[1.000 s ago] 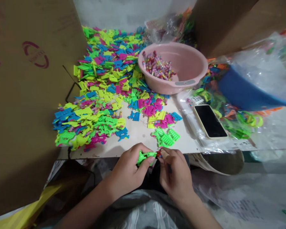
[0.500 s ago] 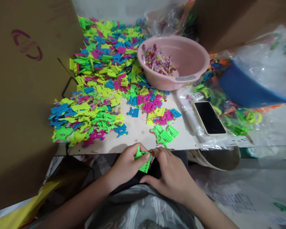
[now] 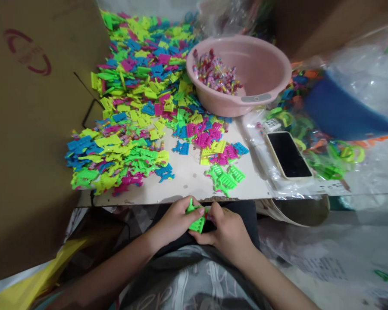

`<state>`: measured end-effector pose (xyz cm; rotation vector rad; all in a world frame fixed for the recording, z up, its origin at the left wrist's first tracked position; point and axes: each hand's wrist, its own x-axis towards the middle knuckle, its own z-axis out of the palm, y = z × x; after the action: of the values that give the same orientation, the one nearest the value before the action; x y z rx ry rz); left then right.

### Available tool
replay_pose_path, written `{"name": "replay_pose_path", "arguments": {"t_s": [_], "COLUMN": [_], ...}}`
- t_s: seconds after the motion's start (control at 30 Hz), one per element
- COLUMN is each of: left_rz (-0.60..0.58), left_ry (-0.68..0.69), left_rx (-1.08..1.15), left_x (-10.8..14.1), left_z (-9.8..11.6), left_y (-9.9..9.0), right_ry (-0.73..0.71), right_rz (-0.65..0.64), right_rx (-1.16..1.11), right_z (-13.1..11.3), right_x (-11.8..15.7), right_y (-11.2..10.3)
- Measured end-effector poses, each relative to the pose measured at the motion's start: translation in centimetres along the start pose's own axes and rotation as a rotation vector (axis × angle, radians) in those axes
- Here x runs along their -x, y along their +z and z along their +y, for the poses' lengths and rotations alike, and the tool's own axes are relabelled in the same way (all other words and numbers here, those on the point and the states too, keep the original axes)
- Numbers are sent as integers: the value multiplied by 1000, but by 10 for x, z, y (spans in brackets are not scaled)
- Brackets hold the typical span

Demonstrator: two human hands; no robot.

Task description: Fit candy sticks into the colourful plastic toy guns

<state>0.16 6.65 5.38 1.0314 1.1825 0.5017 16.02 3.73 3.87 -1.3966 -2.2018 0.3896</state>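
Over my lap, just in front of the table edge, my left hand (image 3: 177,221) pinches a bright green plastic toy piece (image 3: 198,224) with a ridged face, its thumb lying across the front. My right hand (image 3: 228,230) is closed close against the right side of that piece. Between its fingers shows a bit of a small pink-and-red piece (image 3: 208,215), mostly hidden; whether it sits in the green one I cannot tell. On the table straight ahead lie several loose green pieces (image 3: 228,180) of the same kind, beside pink and yellow ones (image 3: 213,148).
A large heap of coloured plastic pieces (image 3: 142,64) covers the back left, with a nearer pile (image 3: 116,159). The pink basin (image 3: 239,105) holds small pink-and-red pieces. To the right are a phone (image 3: 289,155), plastic bags and a blue container (image 3: 342,112). A cardboard box (image 3: 35,129) stands left.
My right hand has curled closer around the small pink-and-red piece at the green piece's side. My left hand keeps its grip. The whole view has shifted slightly.
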Motion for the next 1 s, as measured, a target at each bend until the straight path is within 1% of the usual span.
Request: {"name": "replay_pose_path", "arguments": {"t_s": [0.13, 0.27, 0.37, 0.47, 0.53, 0.6, 0.63, 0.7, 0.77, 0.83, 0.87, 0.9, 0.97, 1.0], "left_rz": [32, 66, 97, 138, 235, 405, 507, 671, 888, 1027, 1096, 1139, 1175, 1174], "left_ry": [-40, -45, -7, 62, 132, 249, 334, 501, 616, 598, 551, 492, 388, 372], "left_rx": [56, 83, 45, -41, -173, -355, -448, -662, -872, -1028, -1093, -1151, -1238, -1259], "left_x": [2, 4, 4, 6, 9, 14, 16, 19, 19, 17, 16, 14, 10, 8], "left_z": [-8, -16, -18, -11, 0, 16, 26, 45, 62, 73, 76, 78, 77, 76], "left_y": [2, 5, 4, -6, -22, -45, -59, -89, -120, -147, -158, -166, -172, -169], "right_ry": [16, 30, 37, 60, 115, 192, 225, 229, 224, 201, 191, 184, 183, 184], "right_rz": [-85, -146, -176, -165, -69, 81, 137, 171, 156, 79, 49, 32, 38, 44], "right_rx": [-18, -46, -102, -249, -279, -183, -107, 30, 135, 198, 218, 234, 260, 273], "right_z": [0, -2, -4, 3, 18, 42, 57, 88, 116, 136, 143, 148, 153, 154], "right_x": [4, 9, 8, 0, -8, -17, -21, -31, -42, -53, -58, -63, -72, -76], "right_y": [5, 9, 6, -5, -14, -24, -28, -36, -39, -39, -37, -35, -29, -26]}}
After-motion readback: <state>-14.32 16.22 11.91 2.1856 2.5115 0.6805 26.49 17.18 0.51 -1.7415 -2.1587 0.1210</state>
